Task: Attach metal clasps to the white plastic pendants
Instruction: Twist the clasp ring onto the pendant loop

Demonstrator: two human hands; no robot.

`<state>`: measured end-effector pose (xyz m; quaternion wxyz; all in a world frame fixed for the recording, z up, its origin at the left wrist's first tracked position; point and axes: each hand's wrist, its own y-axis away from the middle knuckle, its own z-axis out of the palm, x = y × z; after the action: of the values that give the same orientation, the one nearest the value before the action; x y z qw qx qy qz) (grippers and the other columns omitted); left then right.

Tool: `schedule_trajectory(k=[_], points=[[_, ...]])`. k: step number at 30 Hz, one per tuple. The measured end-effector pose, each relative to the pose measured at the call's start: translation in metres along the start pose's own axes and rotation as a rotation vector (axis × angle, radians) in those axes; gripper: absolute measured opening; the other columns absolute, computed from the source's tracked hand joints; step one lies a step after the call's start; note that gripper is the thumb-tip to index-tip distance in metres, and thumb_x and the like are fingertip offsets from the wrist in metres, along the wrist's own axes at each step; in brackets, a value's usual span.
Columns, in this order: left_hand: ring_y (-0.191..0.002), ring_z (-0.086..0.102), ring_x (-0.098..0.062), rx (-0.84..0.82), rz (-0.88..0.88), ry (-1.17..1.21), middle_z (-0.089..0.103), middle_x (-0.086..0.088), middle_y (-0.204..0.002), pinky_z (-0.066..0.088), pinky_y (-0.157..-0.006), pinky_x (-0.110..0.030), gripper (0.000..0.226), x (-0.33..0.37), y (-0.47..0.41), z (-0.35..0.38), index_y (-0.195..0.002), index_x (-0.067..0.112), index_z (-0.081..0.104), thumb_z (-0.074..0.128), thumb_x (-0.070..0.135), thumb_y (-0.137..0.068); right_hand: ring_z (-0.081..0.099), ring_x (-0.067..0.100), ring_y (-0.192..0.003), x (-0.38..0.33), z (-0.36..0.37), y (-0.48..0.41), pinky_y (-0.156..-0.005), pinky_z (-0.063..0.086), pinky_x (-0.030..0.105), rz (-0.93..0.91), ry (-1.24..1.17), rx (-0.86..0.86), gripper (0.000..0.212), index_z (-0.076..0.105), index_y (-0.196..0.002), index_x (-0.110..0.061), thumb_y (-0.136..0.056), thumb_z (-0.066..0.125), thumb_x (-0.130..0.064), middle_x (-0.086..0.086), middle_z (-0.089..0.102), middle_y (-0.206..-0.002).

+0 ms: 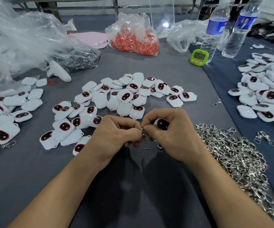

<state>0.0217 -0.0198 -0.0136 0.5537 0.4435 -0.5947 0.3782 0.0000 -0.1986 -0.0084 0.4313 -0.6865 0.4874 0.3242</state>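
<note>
My left hand (116, 135) and my right hand (170, 132) meet in the middle of the grey table. Between their fingertips hangs a small metal clasp (143, 134), pinched by the left thumb and finger. The right hand curls around a white plastic pendant (162, 123) with a dark, red-rimmed face, its edge against the clasp. A heap of loose white pendants (124, 97) lies just beyond my hands. A big pile of silver metal clasps (235, 158) sits to the right of my right wrist.
More pendants lie at the left (6, 116) and on the blue cloth at the right (264, 92). Behind stand a green timer (199, 57), two water bottles (215, 28), a bag of orange parts (134, 40), clear plastic bags (26, 43) and a white controller (58, 71).
</note>
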Motion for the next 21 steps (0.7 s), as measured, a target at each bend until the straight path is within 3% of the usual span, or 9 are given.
schedule_trajectory(k=[3, 6, 9, 11, 14, 17, 21], points=[[-0.05, 0.057, -0.011, 0.158, 0.058, -0.072, 0.064, -0.001, -0.056, 0.044, -0.049, -0.021, 0.01, 0.0, 0.002, 0.005, -0.059, 0.016, 0.071, 0.066, 0.009, -0.063, 0.065, 0.021, -0.061, 0.003, 0.006, -0.001, -0.06, 0.055, 0.035, 0.061, -0.014, 0.066, 0.016, 0.072, -0.076, -0.025, -0.085, 0.074, -0.011, -0.001, 0.068, -0.066], [-0.055, 0.062, -0.008, 0.435, 0.34, -0.569, 0.066, 0.011, -0.059, 0.049, -0.054, -0.016, 0.008, -0.003, 0.006, 0.001, -0.066, 0.024, 0.073, 0.074, 0.017, -0.069, 0.063, 0.011, -0.055, 0.011, 0.009, -0.003, -0.06, 0.057, 0.036, 0.285, -0.074, 0.22, 0.012, 0.073, -0.075, -0.027, -0.085, 0.075, -0.02, -0.002, 0.069, -0.062], [-0.06, 0.058, -0.01, 0.39, 0.504, -0.953, 0.063, 0.011, -0.066, 0.051, -0.06, -0.03, 0.011, -0.005, 0.008, -0.006, -0.071, 0.023, 0.068, 0.075, 0.017, -0.077, 0.061, 0.014, -0.067, 0.015, 0.004, -0.008, -0.067, 0.051, 0.041, 0.464, -0.321, 0.297, 0.007, 0.074, -0.074, -0.026, -0.072, 0.069, -0.021, -0.003, 0.07, -0.073], [-0.065, 0.059, -0.017, 0.272, 0.47, -1.094, 0.064, 0.007, -0.069, 0.048, -0.061, -0.034, 0.012, -0.007, 0.005, -0.001, -0.072, 0.02, 0.067, 0.078, 0.02, -0.076, 0.061, 0.016, -0.078, 0.017, 0.002, -0.011, -0.072, 0.048, 0.036, 0.477, -0.393, 0.3, 0.023, 0.071, -0.081, -0.024, -0.066, 0.059, -0.013, -0.002, 0.072, -0.087], [-0.081, 0.062, -0.019, 0.121, 0.346, -1.048, 0.068, 0.005, -0.083, 0.049, -0.073, -0.037, 0.011, -0.007, -0.001, 0.01, -0.085, 0.02, 0.073, 0.077, 0.028, -0.078, 0.067, 0.01, -0.087, 0.018, 0.002, -0.008, -0.077, 0.054, 0.029, 0.425, -0.292, 0.247, 0.038, 0.07, -0.099, -0.027, -0.078, 0.068, 0.004, -0.01, 0.073, -0.099], [-0.08, 0.061, -0.016, 0.094, 0.294, -0.926, 0.069, 0.006, -0.084, 0.049, -0.075, -0.036, 0.012, -0.008, -0.004, 0.011, -0.087, 0.023, 0.075, 0.079, 0.026, -0.076, 0.069, -0.001, -0.094, 0.022, 0.0, -0.005, -0.083, 0.055, 0.02, 0.359, -0.086, 0.211, 0.036, 0.071, -0.109, -0.033, -0.083, 0.08, -0.01, -0.02, 0.074, -0.106], [-0.077, 0.058, -0.006, 0.07, 0.246, -0.834, 0.069, 0.01, -0.082, 0.049, -0.074, -0.029, 0.013, -0.011, -0.006, 0.005, -0.086, 0.028, 0.074, 0.079, 0.024, -0.075, 0.07, 0.0, -0.077, 0.019, 0.0, -0.003, -0.076, 0.059, 0.024, 0.334, 0.069, 0.174, 0.03, 0.074, -0.1, -0.038, -0.078, 0.08, -0.018, -0.022, 0.075, -0.091]])
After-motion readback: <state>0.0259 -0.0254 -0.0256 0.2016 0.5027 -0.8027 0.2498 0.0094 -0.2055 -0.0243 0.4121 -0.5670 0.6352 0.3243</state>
